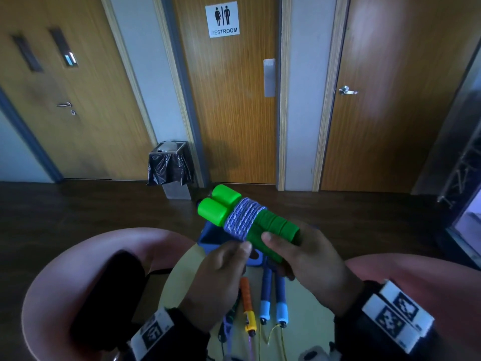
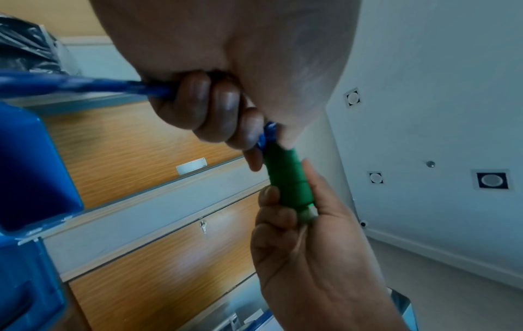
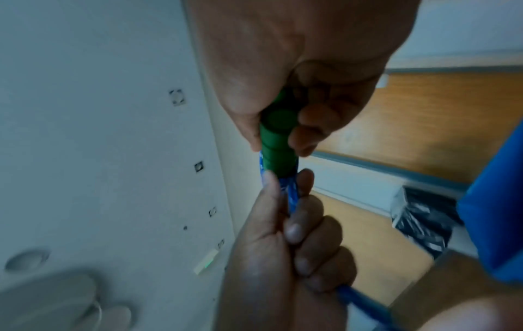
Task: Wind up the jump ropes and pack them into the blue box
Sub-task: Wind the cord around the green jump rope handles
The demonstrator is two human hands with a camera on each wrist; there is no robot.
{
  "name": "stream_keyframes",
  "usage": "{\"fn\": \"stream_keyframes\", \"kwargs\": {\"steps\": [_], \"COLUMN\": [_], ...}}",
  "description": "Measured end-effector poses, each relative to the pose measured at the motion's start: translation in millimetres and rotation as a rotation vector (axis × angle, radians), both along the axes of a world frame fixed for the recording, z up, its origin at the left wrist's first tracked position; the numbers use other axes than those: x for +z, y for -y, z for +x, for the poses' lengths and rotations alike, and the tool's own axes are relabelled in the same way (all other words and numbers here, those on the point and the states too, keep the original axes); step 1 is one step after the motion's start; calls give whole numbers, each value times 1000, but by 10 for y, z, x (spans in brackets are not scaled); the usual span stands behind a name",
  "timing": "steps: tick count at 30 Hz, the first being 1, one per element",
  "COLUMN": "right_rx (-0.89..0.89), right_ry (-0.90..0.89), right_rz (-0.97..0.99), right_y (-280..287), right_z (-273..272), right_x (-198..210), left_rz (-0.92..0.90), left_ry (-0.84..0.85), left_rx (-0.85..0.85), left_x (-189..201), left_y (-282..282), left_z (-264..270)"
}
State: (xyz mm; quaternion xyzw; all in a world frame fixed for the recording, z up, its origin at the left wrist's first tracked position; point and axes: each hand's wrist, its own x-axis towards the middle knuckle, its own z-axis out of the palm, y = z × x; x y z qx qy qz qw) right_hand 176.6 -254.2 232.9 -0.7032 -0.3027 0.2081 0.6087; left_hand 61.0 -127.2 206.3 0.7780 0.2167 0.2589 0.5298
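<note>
Hallway spot with three wood doors along the back wall, a restroom sign [image 1: 222,19] on the middle one and a lined trash bin [image 1: 170,166] on the dark floor beside it. The person sits at a small yellow bench [image 1: 307,303] with pink chairs either side.

Right hand [image 1: 309,259] has its fingers [image 3: 308,132] wrapped round the butt end of the green handles [image 1: 270,227], thumb on top, so that's clamped solid. Left hand [image 1: 221,272] is curled round the blue-white rope [image 1: 243,220]; the wrist views show the cord running through its fist right where the coil meets the handles. About six turns are already snug round the pair, and the bright green caps [image 1: 218,204] stick out past the coil toward 10 o'clock.

What matters next, I'd guess: the bundle's long axis runs from about 4 to 10 o'clock, and the blue box [image 1: 208,241] sits directly under and behind it at 12, mostly hidden. Both hands are about equally close, but the right one owns the bundle, so it'd do the drop once the tail is tucked.

Still on the bench, toward 6 o'clock: an orange-handled rope [image 1: 246,303] and a rope with navy and light blue handles [image 1: 273,298], not wound yet.
</note>
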Motion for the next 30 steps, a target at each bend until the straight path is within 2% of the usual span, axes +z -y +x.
{"fn": "stream_keyframes", "kwargs": {"steps": [2, 5, 7, 9, 12, 14, 16, 18, 21, 24, 30], "right_rx": [-138, -152, -139, -100, 79, 225, 375, 477, 519, 584, 697], "right_ry": [237, 578, 707, 736, 669, 582, 393, 204, 55, -15, -120], "right_rz": [-65, -258, -444, -571, -653, -696, -648, -610, -628, -621, -465], "right_y": [47, 147, 197, 237, 241, 215, 191, 180, 196, 227, 325], "right_z": [49, 141, 214, 279, 315, 316, 330, 361, 429, 474, 486], "right_x": [0, -30, -70, -106, -131, -119, -116, -107, -57, 57, 129], "left_rz": [106, 291, 430, 593, 742, 711, 619, 622, 730, 783, 754], "left_ry": [-45, -118, -216, -276, -376, -409, -392, -305, -188, -137, -45], "left_rx": [-76, -123, -168, -222, -339, -412, -516, -604, -628, -638, -685], "left_x": [-38, -2, 78, 159, 246, 267, 279, 289, 347, 342, 341], "left_y": [-42, -96, -152, -224, -369, -469, -547, -606, -629, -617, -525], "left_z": [-36, -137, -219, -258, -233, -183, -118, -45, 55, 127, 210]}}
